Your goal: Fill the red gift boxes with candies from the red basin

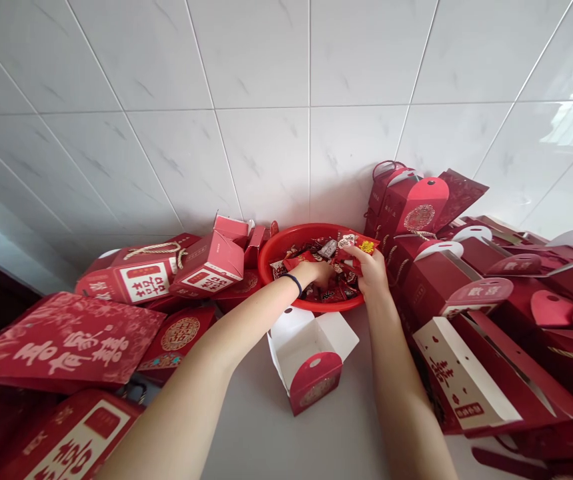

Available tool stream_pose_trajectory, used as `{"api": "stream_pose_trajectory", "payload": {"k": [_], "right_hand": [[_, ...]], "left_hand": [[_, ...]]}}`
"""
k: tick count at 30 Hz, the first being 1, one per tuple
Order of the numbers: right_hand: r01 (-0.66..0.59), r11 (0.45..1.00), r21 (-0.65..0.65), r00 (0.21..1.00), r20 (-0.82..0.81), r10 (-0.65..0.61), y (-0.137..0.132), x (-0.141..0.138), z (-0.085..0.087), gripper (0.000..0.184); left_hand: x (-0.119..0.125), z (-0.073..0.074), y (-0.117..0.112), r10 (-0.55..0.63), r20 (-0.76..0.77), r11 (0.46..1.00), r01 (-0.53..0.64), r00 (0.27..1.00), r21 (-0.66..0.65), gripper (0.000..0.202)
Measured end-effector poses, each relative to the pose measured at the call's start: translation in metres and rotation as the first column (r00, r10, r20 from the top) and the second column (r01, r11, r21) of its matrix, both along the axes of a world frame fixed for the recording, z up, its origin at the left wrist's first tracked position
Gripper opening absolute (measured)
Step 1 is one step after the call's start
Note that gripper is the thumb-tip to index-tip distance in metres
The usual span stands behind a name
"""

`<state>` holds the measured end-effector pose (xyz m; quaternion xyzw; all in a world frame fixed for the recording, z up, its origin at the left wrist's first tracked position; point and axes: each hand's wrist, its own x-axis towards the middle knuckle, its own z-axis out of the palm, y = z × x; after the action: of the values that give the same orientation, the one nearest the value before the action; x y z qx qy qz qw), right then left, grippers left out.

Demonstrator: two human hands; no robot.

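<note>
A red plastic basin (264, 263) against the wall holds many small wrapped candies (329, 248), mostly red and brown. My left hand (320, 272), with a dark band at the wrist, reaches down among them. Its fingertips are buried, so whether they grip anything is hidden. At the basin's right side, my right hand (372, 272) is closed on red candy packets, one with a yellow mark (367, 247). Directly in front of the basin stands an open gift box (316, 383), red outside and white inside, its flaps spread. No candy shows in the visible part of its inside.
Red gift boxes (209, 267) and a patterned red bag (66, 340) crowd the left side. On the right, more red boxes (419, 203) are piled up, several with rope handles. Behind everything rises a white tiled wall (266, 153). A pale tabletop (286, 443) shows between my forearms.
</note>
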<state>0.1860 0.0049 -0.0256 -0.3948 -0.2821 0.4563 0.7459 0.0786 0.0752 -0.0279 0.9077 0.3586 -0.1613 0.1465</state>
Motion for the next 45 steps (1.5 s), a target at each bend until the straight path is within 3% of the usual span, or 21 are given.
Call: {"api": "stream_pose_trajectory", "payload": {"k": [4,8,12,16,19,23,28,32,34,36,39,41,43,45], "right_hand": [[0.001,1.000,-0.001,1.000,0.002,-0.001,0.000,0.000,0.000,0.036],[-0.004,1.000,0.001,1.000,0.004,0.004,0.000,0.000,0.001,0.036],[-0.009,1.000,-0.001,1.000,-0.001,0.009,-0.001,0.000,0.002,0.037],[-0.027,1.000,-0.003,0.999,-0.021,0.027,-0.004,-0.002,0.007,0.034],[-0.065,0.998,-0.004,0.997,-0.044,0.065,-0.012,-0.004,0.018,0.031],[-0.110,0.993,0.052,0.994,-0.022,0.111,-0.032,-0.006,0.041,0.031],[-0.222,0.964,0.148,0.969,0.147,0.201,-0.064,-0.012,0.066,0.035],[-0.419,0.903,0.092,0.860,0.359,0.362,-0.090,-0.014,0.075,0.040],[-0.528,0.849,-0.018,0.727,0.507,0.463,-0.099,-0.014,0.076,0.038],[-0.610,0.774,-0.170,0.544,0.621,0.565,-0.106,-0.017,0.075,0.033],[-0.644,0.692,-0.325,0.323,0.705,0.632,-0.110,-0.023,0.072,0.025],[-0.598,0.728,-0.334,0.307,0.744,0.594,-0.111,-0.028,0.069,0.024],[-0.533,0.801,-0.272,0.385,0.765,0.516,-0.111,-0.033,0.067,0.023],[-0.517,0.833,-0.196,0.472,0.747,0.469,-0.112,-0.037,0.065,0.016]], "left_hand": [[-0.001,0.001,-0.003,0.027,-0.067,1.000,-0.028,0.997,-0.005,0.034],[-0.005,0.009,-0.007,0.058,-0.026,0.998,-0.058,0.998,-0.006,0.026],[-0.017,0.025,-0.009,0.114,0.104,0.993,-0.113,0.988,-0.022,0.018],[-0.037,0.047,-0.020,0.175,0.324,0.984,-0.179,0.930,-0.016,0.025],[-0.059,0.062,-0.042,0.183,0.482,0.980,-0.198,0.857,-0.020,0.032],[-0.090,0.074,-0.087,0.208,0.617,0.977,-0.126,0.759,-0.174,0.032],[-0.115,0.075,-0.139,0.235,0.450,0.971,-0.184,0.862,-0.153,0.038],[-0.130,0.071,-0.162,0.270,0.411,0.962,-0.262,0.871,-0.078,0.047],[-0.138,0.072,-0.167,0.278,0.386,0.957,-0.289,0.880,-0.031,0.043],[-0.146,0.075,-0.171,0.293,0.342,0.951,-0.310,0.893,-0.004,0.044],[-0.156,0.079,-0.174,0.305,0.278,0.950,-0.313,0.911,-0.015,0.057],[-0.159,0.080,-0.173,0.313,0.234,0.949,-0.311,0.921,-0.046,0.065],[-0.161,0.078,-0.171,0.315,0.202,0.949,-0.301,0.927,-0.096,0.068],[-0.161,0.075,-0.168,0.307,0.194,0.947,-0.279,0.932,-0.159,0.068]]}}
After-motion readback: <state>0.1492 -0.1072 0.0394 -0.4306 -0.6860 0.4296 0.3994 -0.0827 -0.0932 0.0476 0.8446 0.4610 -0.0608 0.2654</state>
